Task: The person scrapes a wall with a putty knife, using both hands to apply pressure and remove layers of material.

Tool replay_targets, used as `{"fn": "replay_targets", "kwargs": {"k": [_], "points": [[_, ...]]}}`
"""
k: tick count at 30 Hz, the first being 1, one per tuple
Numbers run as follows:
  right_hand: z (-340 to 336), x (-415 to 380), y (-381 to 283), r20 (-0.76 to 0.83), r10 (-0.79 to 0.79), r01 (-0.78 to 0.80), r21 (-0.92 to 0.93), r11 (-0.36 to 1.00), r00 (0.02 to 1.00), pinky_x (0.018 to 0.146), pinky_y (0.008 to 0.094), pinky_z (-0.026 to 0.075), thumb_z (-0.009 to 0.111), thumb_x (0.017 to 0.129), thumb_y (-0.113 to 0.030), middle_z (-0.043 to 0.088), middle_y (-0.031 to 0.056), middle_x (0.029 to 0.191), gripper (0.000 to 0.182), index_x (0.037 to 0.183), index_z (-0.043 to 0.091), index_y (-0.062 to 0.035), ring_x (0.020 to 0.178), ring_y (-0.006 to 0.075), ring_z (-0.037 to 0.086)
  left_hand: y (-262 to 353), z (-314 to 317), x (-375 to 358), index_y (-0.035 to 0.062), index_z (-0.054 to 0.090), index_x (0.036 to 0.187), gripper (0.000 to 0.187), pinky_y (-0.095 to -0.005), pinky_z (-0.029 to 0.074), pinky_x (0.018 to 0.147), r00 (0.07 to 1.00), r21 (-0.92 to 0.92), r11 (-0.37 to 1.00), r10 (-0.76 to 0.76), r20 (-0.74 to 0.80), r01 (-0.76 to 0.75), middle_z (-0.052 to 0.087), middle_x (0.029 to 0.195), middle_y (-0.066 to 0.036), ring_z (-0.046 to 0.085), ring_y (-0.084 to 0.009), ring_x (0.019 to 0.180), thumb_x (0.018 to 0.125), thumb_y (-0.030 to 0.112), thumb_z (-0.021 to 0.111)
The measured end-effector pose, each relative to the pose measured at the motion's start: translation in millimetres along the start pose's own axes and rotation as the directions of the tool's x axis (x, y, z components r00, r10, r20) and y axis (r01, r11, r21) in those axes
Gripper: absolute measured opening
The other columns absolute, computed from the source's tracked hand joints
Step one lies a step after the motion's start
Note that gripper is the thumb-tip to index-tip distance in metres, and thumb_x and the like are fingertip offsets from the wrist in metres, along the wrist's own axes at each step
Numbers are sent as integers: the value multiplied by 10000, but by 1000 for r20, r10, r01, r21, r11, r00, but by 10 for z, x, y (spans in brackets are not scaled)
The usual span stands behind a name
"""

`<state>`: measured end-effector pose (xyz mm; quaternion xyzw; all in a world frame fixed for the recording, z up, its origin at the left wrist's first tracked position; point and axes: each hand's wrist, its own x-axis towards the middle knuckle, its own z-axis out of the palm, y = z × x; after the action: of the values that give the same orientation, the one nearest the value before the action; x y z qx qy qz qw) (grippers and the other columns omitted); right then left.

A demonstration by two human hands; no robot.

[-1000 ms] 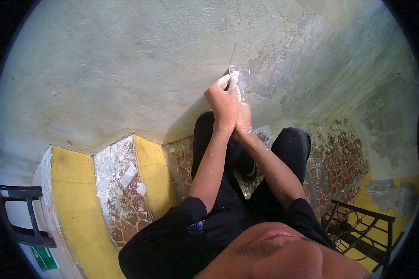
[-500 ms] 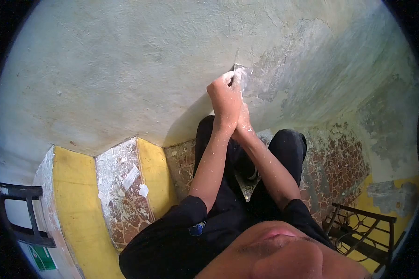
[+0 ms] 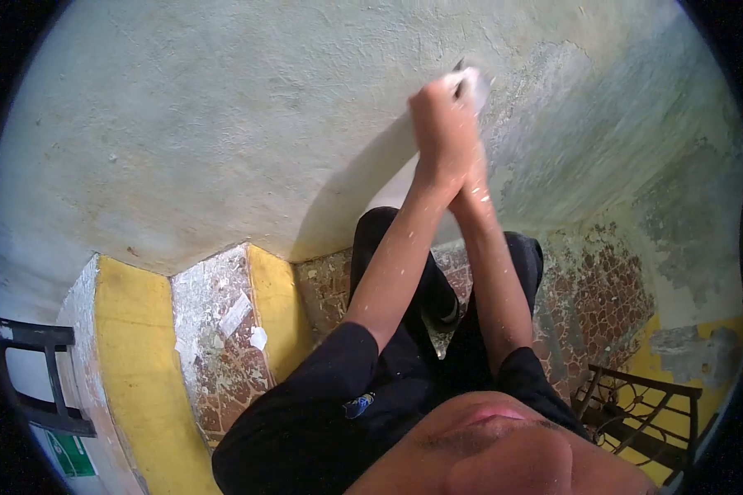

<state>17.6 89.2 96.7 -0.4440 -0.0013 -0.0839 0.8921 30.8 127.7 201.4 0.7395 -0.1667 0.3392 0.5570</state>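
Up against the painted wall (image 3: 248,124), a scraper (image 3: 484,92) with a flat metal blade is slightly blurred by motion. My left hand (image 3: 444,128) is closed around it, with white dust on the fingertips. Close behind, my right hand (image 3: 476,165) is pressed together with the left at the same tool; most of its fingers are hidden. Pale flakes dot both forearms. The blade sits beside a rough patch (image 3: 545,87) where the paint has come away.
Steps with yellow risers (image 3: 140,355) are at left, with paper-like scraps (image 3: 236,315) on one tread. Patterned brown tiles (image 3: 594,289) lie at right. A dark metal railing (image 3: 640,412) stands lower right, and a black frame (image 3: 45,379) at far left. My bent knees are near the wall.
Both hands and the scraper have moved up and to the right along the wall. My forearms have stretched out farther, and their shadow has shifted with them.
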Motion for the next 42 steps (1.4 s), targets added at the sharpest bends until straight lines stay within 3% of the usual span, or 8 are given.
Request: {"fn": "replay_targets", "kwargs": {"k": [2, 6, 7, 16, 20, 30, 35, 42], "points": [[79, 5, -626, 200, -84, 0, 388, 922, 976, 615, 357, 512, 685, 952, -257, 714, 91, 846, 370, 948, 685, 113, 765, 123, 619, 245, 226, 258, -90, 484, 724, 376, -394, 410, 542, 998, -17, 998, 59, 6, -59, 320, 679, -229, 328, -88, 798, 953, 159, 648], [-165, 313, -467, 173, -98, 73, 144, 987, 980, 616, 360, 515, 682, 953, -274, 717, 108, 837, 392, 944, 682, 119, 761, 131, 630, 207, 452, 166, -78, 571, 745, 364, -448, 451, 572, 998, 47, 997, 52, 37, -54, 450, 686, -311, 344, -490, 768, 965, 201, 646], [-185, 321, -332, 151, -92, 84, 58, 995, 984, 616, 362, 516, 681, 954, -279, 717, 113, 834, 400, 943, 680, 120, 759, 134, 634, 79, 467, 30, -57, 624, 780, 367, -465, 480, 600, 998, 65, 997, 48, 33, -50, 584, 721, -310, 549, -517, 683, 977, 252, 651], [-681, 19, 699, -55, -87, 30, -648, 761, 995, 620, 373, 525, 671, 958, -328, 725, 164, 806, 466, 930, 670, 137, 745, 158, 668, -452, 130, -725, -31, 633, 847, 336, -409, 500, 611, 961, 25, 963, -266, -79, 269, 671, 714, -191, 638, -263, 619, 1029, 251, 621], [-662, -142, 800, -138, 111, -177, -763, 621, 984, 780, 488, 542, 649, 934, -432, 728, 312, 956, 556, 1037, 694, 112, 971, 374, 747, -620, 16, -940, -33, 628, 825, 356, -370, 471, 575, 926, 8, 933, -356, -124, 359, 662, 670, -127, 573, -160, 586, 1024, 263, 641], [-521, -281, 424, -246, 172, -294, -647, 703, 954, 795, 459, 538, 642, 925, -440, 725, 308, 956, 550, 1037, 697, 97, 1006, 370, 738, -716, 39, -929, -39, 590, 759, 386, -340, 417, 533, 940, 74, 948, -293, -173, 309, 573, 600, -70, 450, -106, 569, 1007, 245, 676], [-363, -256, 262, -270, 283, -390, -571, 722, 920, 775, 468, 531, 642, 928, -439, 732, 299, 942, 557, 1012, 688, 110, 951, 346, 748, -615, 24, -778, -48, 573, 723, 425, -398, 420, 533, 939, 51, 950, -297, -171, 309, 599, 582, -152, 474, -198, 504, 1009, 254, 660], [-253, -316, 360, -158, 134, -206, -697, 687, 978, 748, 458, 530, 602, 952, -492, 720, 327, 970, 638, 1032, 669, 137, 956, 312, 746, -618, -59, -743, -61, 634, 767, 362, -329, 427, 524, 943, 48, 948, -307, -124, 315, 586, 596, -59, 503, -78, 580, 994, 215, 690]]}}
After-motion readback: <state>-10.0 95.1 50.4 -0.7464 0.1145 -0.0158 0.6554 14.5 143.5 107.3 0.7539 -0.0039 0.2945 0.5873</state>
